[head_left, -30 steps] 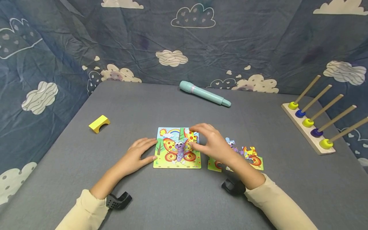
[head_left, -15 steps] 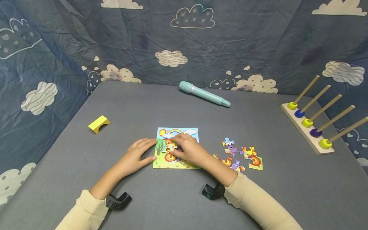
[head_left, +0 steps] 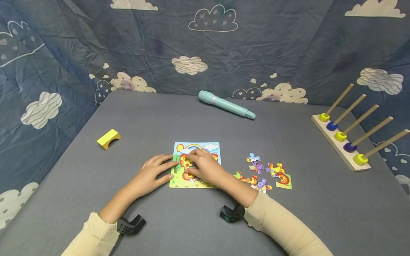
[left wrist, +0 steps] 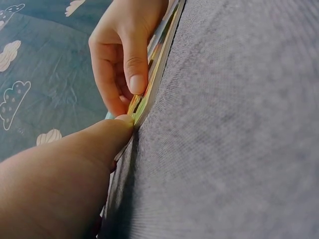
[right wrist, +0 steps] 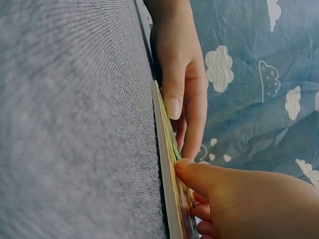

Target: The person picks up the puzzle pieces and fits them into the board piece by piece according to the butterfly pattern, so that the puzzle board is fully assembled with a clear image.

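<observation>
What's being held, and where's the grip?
Right hand pinches a puzzle piece by its right side in the head view. Left hand holds nothing, just touches the board.

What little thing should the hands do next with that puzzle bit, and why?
Probably the right hand should nudge the puzzle piece between its thumb and fingers until it matches the butterfly board underneath. The piece lies over the board's left part, and the left hand rests at the left edge, so it may help steady things.
</observation>
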Demonstrator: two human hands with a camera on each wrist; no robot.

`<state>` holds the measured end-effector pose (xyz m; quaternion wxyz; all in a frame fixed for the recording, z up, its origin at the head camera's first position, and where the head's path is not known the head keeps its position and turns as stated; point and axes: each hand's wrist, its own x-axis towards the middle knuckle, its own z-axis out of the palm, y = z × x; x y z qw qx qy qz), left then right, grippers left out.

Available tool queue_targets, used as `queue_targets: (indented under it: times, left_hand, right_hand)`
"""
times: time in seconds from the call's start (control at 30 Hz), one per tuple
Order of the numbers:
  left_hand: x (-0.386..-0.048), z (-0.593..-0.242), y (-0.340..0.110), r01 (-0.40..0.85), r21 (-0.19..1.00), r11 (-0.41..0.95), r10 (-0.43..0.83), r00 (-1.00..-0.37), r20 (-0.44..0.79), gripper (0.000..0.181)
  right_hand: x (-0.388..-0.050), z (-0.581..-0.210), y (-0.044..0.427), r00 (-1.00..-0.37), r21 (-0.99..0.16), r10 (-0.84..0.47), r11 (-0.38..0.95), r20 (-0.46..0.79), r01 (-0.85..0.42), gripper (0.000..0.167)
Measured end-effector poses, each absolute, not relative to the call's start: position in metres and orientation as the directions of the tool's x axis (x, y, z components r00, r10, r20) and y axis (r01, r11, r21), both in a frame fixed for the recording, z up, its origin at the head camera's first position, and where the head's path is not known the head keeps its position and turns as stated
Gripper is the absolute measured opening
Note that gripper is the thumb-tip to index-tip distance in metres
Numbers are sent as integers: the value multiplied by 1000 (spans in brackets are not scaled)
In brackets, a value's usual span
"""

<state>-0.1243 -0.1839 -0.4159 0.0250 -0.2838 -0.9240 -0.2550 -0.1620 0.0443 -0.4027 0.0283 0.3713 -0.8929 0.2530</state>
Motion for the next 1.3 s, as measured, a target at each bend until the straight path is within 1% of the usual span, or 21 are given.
queue_targets:
  times: [0.2,0.33,0.5,0.7,0.83,1.07,1.2,1.3]
  left_hand:
    - [-122,-414,-183,521,445,728,509,-846,158,44]
    - [-121,-413,-182,515,445,733,507,-849,148,44]
    - [-121,-413,-182,513,450,731,505,-850,149,44]
    - [-122,-414,-182,515,449,730,504,-850,155,45]
    - [-122,-414,-182,520,443,731,506,-848,159,45]
    - [-122,-414,-182,517,436,736,503,-850,158,45]
    - [-122,-414,-182,518,436,736,504,-849,158,45]
    - [-122,-414,-181,520,435,735,506,-848,160,45]
  right_hand:
    - [-162,-403,44,-750,-435,-619,624,233,-650,39]
    - [-161,-403,44,-754,-429,-617,632,226,-645,42]
    - [-160,-400,46,-759,-451,-630,637,163,-626,49]
    - [-160,-388,51,-762,-556,-641,604,88,-571,54]
    - [-156,-373,63,-769,-615,-628,561,120,-554,58]
    - [-150,-352,106,-773,-639,-585,502,246,-583,65]
    - [-146,-345,135,-786,-640,-551,504,279,-581,70]
    - [-145,-345,157,-807,-640,-521,526,278,-560,71]
